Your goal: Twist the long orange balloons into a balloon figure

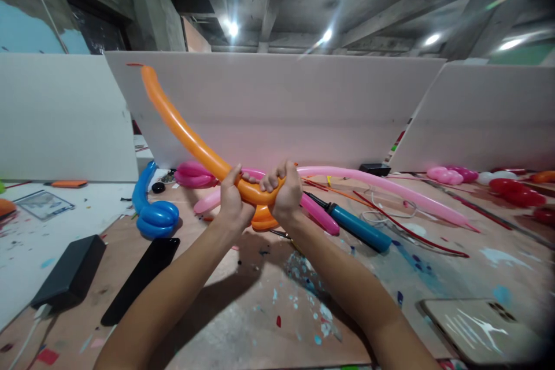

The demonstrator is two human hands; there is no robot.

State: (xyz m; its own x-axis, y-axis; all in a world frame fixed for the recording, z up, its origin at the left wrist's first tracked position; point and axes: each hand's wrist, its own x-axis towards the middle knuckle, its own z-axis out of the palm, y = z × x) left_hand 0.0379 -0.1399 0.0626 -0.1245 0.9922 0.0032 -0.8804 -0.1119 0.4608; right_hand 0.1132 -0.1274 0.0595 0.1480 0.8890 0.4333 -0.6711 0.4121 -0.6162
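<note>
An orange modelling balloon is held up above the middle of the table. Its long inflated part slants up to the left and ends in a thin uninflated tip. My left hand is closed round the balloon near its lower bend. Just to the right, my right hand grips the same balloon with fingers curled over it. Below and between the hands bulges an orange folded loop of the balloon. The fingers hide how the segments join there.
Behind lie a long pink balloon and a teal hand pump. A blue twisted balloon, black phone and dark power bank lie left. Another phone is at front right. White panels stand at the back.
</note>
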